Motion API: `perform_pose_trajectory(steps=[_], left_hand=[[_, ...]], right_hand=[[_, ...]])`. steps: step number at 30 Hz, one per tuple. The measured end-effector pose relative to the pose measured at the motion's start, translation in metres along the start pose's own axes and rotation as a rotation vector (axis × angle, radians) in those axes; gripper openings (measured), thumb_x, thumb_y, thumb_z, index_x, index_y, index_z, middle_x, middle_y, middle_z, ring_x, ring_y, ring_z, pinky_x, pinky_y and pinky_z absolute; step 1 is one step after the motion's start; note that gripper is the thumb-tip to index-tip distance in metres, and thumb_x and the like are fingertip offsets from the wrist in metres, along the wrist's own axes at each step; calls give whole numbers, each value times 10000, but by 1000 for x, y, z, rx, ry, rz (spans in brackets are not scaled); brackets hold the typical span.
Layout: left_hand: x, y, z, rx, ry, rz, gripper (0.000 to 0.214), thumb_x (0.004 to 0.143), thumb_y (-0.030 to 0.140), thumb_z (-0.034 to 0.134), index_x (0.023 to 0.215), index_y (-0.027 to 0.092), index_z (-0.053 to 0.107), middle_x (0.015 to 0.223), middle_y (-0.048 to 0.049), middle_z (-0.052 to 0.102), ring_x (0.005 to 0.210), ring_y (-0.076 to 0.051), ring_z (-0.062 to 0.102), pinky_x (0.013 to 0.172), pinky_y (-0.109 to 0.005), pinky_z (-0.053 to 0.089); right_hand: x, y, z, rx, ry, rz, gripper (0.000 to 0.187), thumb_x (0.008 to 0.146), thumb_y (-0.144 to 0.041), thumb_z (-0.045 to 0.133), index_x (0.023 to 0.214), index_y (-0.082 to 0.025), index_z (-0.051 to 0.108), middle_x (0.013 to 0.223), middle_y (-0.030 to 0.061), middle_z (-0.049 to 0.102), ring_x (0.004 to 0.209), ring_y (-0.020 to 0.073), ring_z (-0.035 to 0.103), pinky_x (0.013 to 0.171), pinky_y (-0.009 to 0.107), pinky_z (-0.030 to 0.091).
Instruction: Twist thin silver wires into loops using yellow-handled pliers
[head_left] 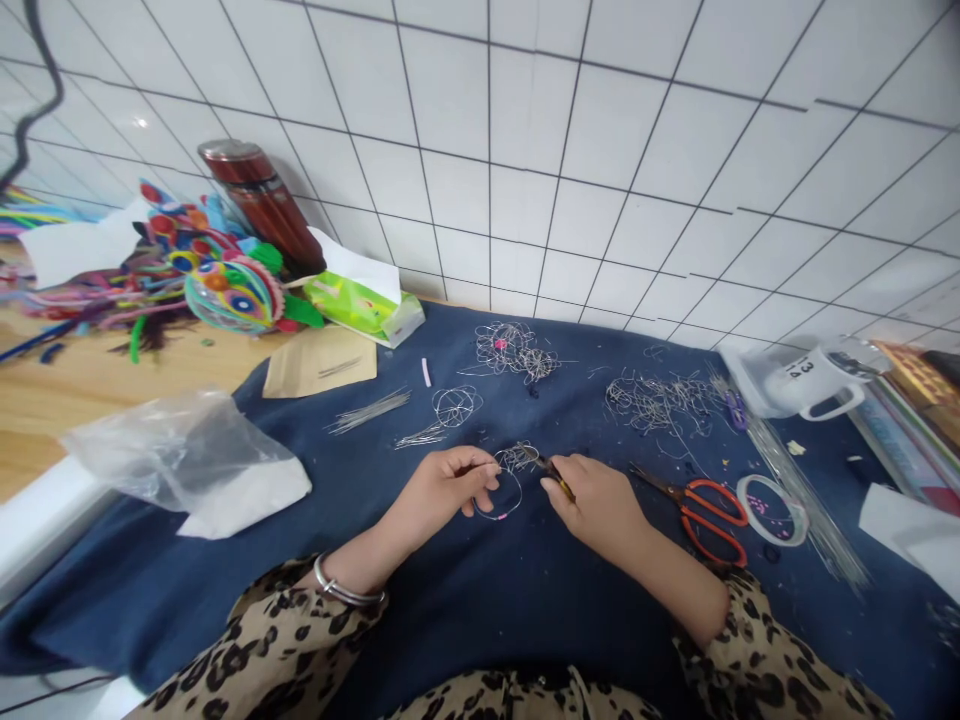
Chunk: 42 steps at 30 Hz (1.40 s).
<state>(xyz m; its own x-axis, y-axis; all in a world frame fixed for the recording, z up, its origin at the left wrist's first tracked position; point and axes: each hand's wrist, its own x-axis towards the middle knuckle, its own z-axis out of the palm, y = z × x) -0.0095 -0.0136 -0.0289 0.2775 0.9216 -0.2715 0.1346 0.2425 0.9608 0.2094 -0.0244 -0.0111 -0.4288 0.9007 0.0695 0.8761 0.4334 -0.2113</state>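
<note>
My left hand (pixel 444 489) pinches a thin wire ring (pixel 501 492) with a tangle of fine wire at its top, just above the dark blue cloth (pixel 480 600). My right hand (pixel 596 498) is closed round small pliers (pixel 553 471) whose tip touches the wire tangle. Both hands meet at the middle of the cloth. A silver bangle sits on my left wrist.
Loose wire heaps (pixel 516 351), (pixel 654 400) and straight wire bundles (pixel 371 410) lie behind the hands. Orange-handled scissors (pixel 705 510), a tape roll (pixel 772 508) and a white mug (pixel 821 382) are at the right. A plastic bag (pixel 191 462), tissue pack (pixel 360 305), red flask (pixel 262 205) and colourful craft pieces (pixel 217 280) are at the left.
</note>
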Motion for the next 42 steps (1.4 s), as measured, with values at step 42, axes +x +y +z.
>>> perform_pose_trajectory(steps=[42], left_hand=[[1, 2, -3, 195, -56, 13, 235, 810, 339, 484, 913, 164, 602, 592, 37, 509, 403, -52, 409, 405, -173, 342]], right_hand=[[-2, 0, 0, -115, 10, -166, 258, 884, -318, 388, 1022, -194, 567, 823, 47, 577, 778, 171, 471, 702, 287, 323]])
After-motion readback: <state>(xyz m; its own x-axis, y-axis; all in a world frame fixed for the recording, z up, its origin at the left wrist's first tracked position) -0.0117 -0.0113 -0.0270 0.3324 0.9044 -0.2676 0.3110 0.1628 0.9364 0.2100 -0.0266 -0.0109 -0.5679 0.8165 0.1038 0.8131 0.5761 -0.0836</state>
